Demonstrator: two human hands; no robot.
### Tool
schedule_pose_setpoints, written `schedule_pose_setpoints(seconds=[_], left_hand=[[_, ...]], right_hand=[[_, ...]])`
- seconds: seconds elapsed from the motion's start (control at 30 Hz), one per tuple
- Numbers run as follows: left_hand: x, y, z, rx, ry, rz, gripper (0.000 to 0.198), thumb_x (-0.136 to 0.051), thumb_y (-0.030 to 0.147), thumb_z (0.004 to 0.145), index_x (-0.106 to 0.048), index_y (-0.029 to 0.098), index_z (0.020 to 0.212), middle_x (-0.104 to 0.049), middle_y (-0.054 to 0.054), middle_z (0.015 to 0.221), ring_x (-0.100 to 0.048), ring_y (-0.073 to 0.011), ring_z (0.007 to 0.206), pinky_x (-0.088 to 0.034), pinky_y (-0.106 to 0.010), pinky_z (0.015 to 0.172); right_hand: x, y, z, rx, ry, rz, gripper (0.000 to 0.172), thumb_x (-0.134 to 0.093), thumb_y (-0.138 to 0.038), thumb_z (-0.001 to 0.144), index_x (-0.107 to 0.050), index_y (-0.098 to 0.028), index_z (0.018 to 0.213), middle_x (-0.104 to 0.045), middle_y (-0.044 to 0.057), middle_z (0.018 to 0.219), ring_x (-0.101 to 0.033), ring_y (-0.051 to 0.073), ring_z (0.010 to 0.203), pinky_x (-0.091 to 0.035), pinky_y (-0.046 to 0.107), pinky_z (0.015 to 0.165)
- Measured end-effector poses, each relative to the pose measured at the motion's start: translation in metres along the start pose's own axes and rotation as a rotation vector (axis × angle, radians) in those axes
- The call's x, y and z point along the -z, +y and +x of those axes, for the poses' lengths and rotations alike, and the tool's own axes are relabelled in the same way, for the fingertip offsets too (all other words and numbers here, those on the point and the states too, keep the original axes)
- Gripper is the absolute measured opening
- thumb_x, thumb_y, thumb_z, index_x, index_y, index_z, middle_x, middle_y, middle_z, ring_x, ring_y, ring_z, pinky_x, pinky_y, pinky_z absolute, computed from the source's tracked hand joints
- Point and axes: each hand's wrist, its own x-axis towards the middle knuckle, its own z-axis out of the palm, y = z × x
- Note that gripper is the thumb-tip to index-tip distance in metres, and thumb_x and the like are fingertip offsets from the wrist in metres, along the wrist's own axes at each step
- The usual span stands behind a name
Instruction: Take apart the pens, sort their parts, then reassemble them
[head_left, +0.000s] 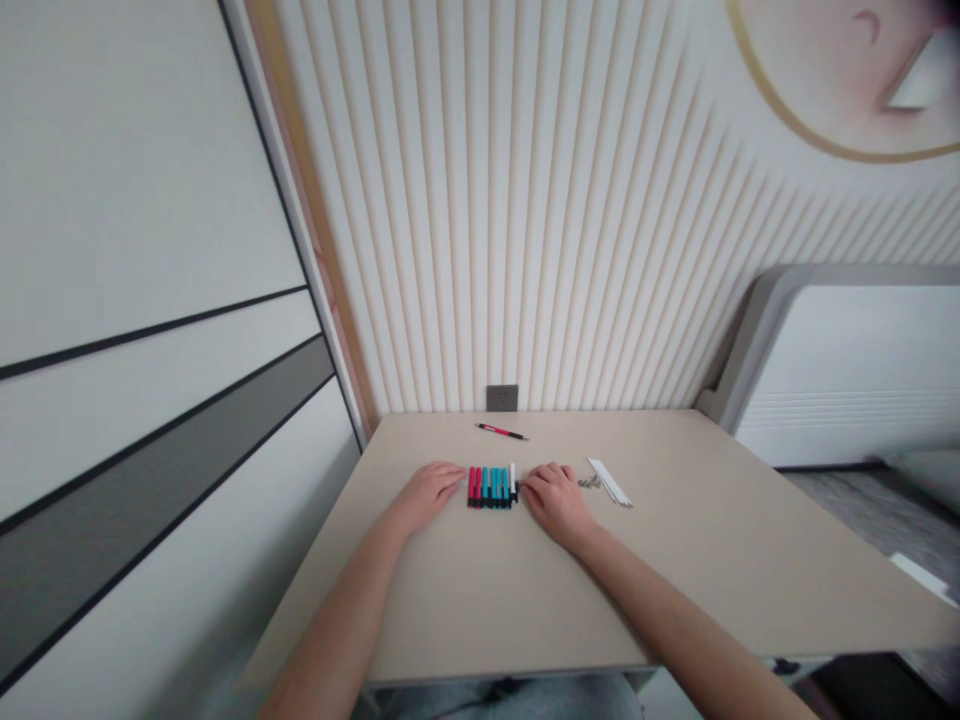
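The left hand (429,493) and right hand (556,500) lie open on the surface (675,540), fingertips at opposite ends of a side-by-side row of markers (491,487). Long axes run front to back, coloured ends toward the wall. Risk: uneven hand pressure could scatter the 2 ends.

1. A row of red, teal and white marker pens (491,487) lies on the beige tabletop (450,600), between the left hand (427,495) and the right hand (555,502), both just beside it.
2. Right of the right hand lie small metal pieces (589,481), then narrow white strips (609,482).
3. Behind the row lies a red-and-black mechanical pencil (501,431), before a grey wall socket (501,398).
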Motion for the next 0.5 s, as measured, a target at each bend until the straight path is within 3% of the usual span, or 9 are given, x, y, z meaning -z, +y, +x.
schedule_pose_setpoints(seconds=[0.17,0.33,0.5], left_hand=[[0.002,0.005,0.000,-0.006,0.025,0.044,0.033,-0.046,0.029,0.098,-0.059,0.023,0.128,-0.065,-0.007,0.124,-0.059,-0.0209,0.112,-0.047,-0.042,0.099],[0.003,0.005,-0.001,0.006,0.014,0.078,0.031,-0.045,0.029,0.098,-0.062,0.027,0.124,-0.062,-0.006,0.129,-0.057,-0.0213,0.117,-0.045,-0.043,0.101],[0.003,0.004,-0.005,0.048,0.015,0.093,0.036,-0.047,0.030,0.097,-0.054,0.027,0.132,-0.058,-0.005,0.133,-0.053,-0.0217,0.122,-0.043,-0.043,0.104]], right_hand=[[0.002,0.009,0.018,-0.064,-0.028,-0.074,0.028,-0.042,-0.029,0.099,-0.069,-0.024,0.099,-0.067,0.006,0.102,-0.054,0.020,0.098,-0.031,0.033,0.086],[0.003,0.035,0.068,-0.207,-0.177,-0.204,0.031,-0.039,-0.025,0.098,-0.066,-0.024,0.114,-0.064,0.010,0.115,-0.052,0.023,0.110,-0.032,0.034,0.089],[-0.015,0.046,0.106,-0.253,-0.251,-0.227,0.029,-0.045,-0.022,0.095,-0.070,-0.018,0.108,-0.065,0.016,0.112,-0.055,0.026,0.108,-0.035,0.034,0.088]])
